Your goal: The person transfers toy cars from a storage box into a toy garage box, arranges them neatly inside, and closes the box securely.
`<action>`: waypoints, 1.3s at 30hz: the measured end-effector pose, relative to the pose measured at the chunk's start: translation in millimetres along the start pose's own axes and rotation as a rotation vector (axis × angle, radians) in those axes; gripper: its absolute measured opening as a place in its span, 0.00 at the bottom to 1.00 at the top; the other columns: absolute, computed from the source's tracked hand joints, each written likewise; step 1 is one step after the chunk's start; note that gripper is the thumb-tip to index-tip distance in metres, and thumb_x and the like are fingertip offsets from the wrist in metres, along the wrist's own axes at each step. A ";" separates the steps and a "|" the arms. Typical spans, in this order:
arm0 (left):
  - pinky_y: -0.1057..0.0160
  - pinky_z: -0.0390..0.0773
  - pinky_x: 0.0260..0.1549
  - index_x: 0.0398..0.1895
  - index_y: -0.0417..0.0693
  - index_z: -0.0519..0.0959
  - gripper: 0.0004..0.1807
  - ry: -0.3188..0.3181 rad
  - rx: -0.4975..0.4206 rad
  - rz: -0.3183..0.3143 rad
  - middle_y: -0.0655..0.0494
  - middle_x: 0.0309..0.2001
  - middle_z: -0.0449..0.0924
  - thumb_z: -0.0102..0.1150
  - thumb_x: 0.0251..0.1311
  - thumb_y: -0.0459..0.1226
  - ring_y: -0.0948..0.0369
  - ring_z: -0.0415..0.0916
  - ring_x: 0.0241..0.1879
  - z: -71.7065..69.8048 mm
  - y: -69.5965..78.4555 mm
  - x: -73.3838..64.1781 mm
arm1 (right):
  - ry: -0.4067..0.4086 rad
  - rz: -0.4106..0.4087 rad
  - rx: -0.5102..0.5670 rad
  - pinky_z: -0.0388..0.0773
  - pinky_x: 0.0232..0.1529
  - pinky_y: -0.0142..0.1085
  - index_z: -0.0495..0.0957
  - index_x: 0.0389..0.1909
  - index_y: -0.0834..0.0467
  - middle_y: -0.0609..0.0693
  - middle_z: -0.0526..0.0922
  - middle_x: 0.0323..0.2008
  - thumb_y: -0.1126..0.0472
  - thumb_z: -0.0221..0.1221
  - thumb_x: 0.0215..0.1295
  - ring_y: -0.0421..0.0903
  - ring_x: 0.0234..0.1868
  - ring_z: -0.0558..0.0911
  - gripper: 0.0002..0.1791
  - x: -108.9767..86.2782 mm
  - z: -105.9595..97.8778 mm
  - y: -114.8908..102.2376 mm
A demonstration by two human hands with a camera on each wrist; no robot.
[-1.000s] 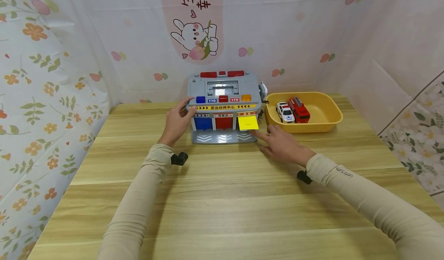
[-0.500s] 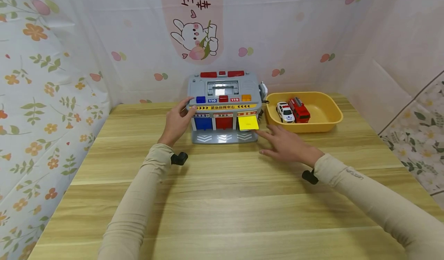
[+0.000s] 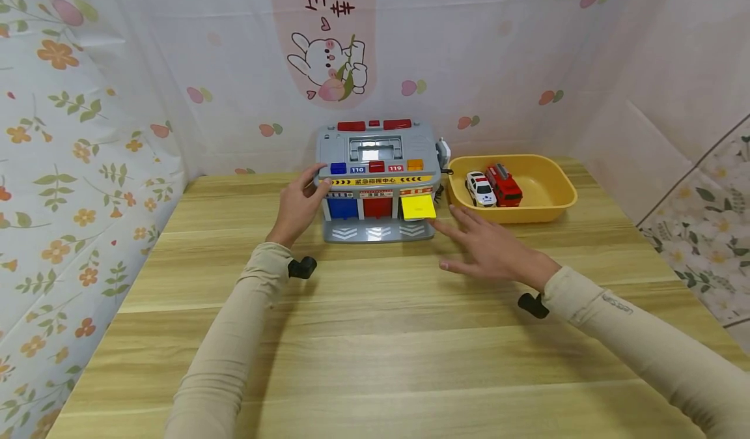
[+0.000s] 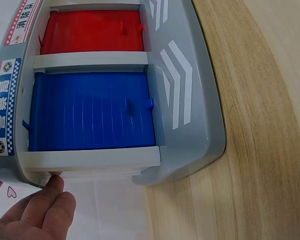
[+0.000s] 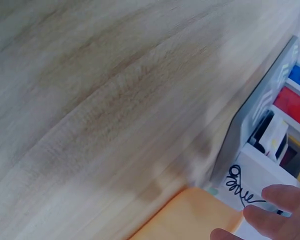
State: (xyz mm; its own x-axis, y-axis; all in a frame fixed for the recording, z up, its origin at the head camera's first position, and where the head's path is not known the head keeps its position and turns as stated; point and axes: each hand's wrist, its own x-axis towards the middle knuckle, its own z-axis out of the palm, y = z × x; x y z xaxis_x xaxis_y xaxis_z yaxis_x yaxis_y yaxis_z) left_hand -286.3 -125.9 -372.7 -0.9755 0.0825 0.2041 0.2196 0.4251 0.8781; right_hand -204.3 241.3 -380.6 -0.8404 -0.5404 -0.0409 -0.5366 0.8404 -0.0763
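A grey toy emergency station (image 3: 377, 159) stands at the back of the table, with a blue door (image 4: 92, 111), a red door (image 4: 92, 31) and a yellow door (image 3: 418, 207). The yellow door is swung up, and a white and black toy vehicle (image 5: 272, 137) sits in the bay under it. My left hand (image 3: 297, 204) grips the station's left end, thumb on the front edge; in the left wrist view its fingers curl under the roof overhang. My right hand (image 3: 489, 247) holds nothing, fingers spread, its index fingertip close to the yellow door's lower right corner.
Right of the station is a yellow bin (image 3: 545, 214) holding a white toy police car (image 3: 480, 190) and a red toy fire truck (image 3: 505, 186). A black coiled cord (image 5: 237, 182) hangs at the station's right side. A patterned cloth (image 3: 498, 48) hangs behind the table.
My right hand has drawn back slightly to the right from the yellow door, its fingers spreading from a pointing shape. The left hand and the station have stayed in place.
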 end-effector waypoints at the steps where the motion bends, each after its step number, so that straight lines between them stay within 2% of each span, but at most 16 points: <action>1: 0.50 0.75 0.66 0.71 0.59 0.70 0.27 -0.001 0.001 -0.002 0.48 0.75 0.65 0.54 0.71 0.52 0.48 0.71 0.70 0.0 0.2 0.0 | -0.001 -0.001 0.003 0.66 0.66 0.70 0.52 0.80 0.40 0.66 0.49 0.79 0.28 0.52 0.66 0.70 0.78 0.54 0.45 -1.1 -1.4 -0.8; 6: 0.50 0.75 0.66 0.71 0.60 0.70 0.27 0.000 0.004 -0.011 0.49 0.75 0.65 0.54 0.71 0.52 0.48 0.71 0.70 0.4 1.7 0.5 | 0.015 -0.004 0.002 0.66 0.67 0.69 0.51 0.80 0.42 0.66 0.48 0.80 0.30 0.53 0.67 0.71 0.78 0.54 0.45 -5.4 -6.7 -1.8; 14: 0.49 0.74 0.66 0.71 0.60 0.70 0.27 -0.006 0.007 -0.013 0.49 0.75 0.64 0.54 0.71 0.52 0.48 0.70 0.70 1.2 3.3 1.1 | 0.059 0.020 -0.022 0.68 0.67 0.67 0.49 0.80 0.41 0.67 0.51 0.79 0.32 0.54 0.68 0.70 0.77 0.55 0.45 -8.5 -16.7 2.2; 22: 0.50 0.75 0.66 0.71 0.59 0.71 0.27 -0.004 -0.006 -0.003 0.48 0.75 0.65 0.55 0.71 0.52 0.48 0.70 0.70 1.4 3.0 2.0 | 0.088 0.035 -0.001 0.67 0.66 0.69 0.46 0.81 0.38 0.63 0.46 0.81 0.35 0.54 0.70 0.70 0.78 0.53 0.43 -3.3 -31.4 2.5; 25: 0.50 0.75 0.66 0.71 0.59 0.70 0.27 -0.001 -0.002 -0.003 0.48 0.75 0.65 0.54 0.71 0.52 0.48 0.70 0.70 1.1 2.9 2.0 | 0.111 0.042 0.020 0.66 0.67 0.68 0.45 0.80 0.35 0.61 0.46 0.81 0.35 0.54 0.70 0.69 0.79 0.53 0.43 3.1 -36.5 0.0; 30: 0.50 0.74 0.66 0.71 0.59 0.70 0.28 0.005 -0.001 -0.006 0.48 0.75 0.65 0.54 0.71 0.52 0.48 0.70 0.70 0.1 1.5 1.6 | 0.178 0.067 0.052 0.61 0.72 0.67 0.48 0.80 0.36 0.61 0.48 0.81 0.39 0.57 0.69 0.67 0.79 0.54 0.43 22.3 -42.7 -5.4; 39: 0.50 0.75 0.66 0.71 0.58 0.71 0.27 0.004 -0.018 -0.008 0.48 0.74 0.67 0.55 0.70 0.51 0.49 0.71 0.69 0.3 -0.1 0.1 | 0.269 0.065 0.002 0.61 0.71 0.69 0.51 0.80 0.41 0.64 0.50 0.80 0.38 0.60 0.66 0.67 0.80 0.49 0.46 52.3 -45.3 -9.1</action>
State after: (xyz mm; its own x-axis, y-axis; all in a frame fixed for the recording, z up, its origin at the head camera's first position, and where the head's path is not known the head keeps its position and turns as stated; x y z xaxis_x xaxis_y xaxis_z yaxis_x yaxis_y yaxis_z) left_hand -286.5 -125.6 -372.9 -0.9771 0.0754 0.1988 0.2121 0.4091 0.8875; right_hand -246.9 207.3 -336.9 -0.8629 -0.4548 0.2206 -0.4814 0.8725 -0.0843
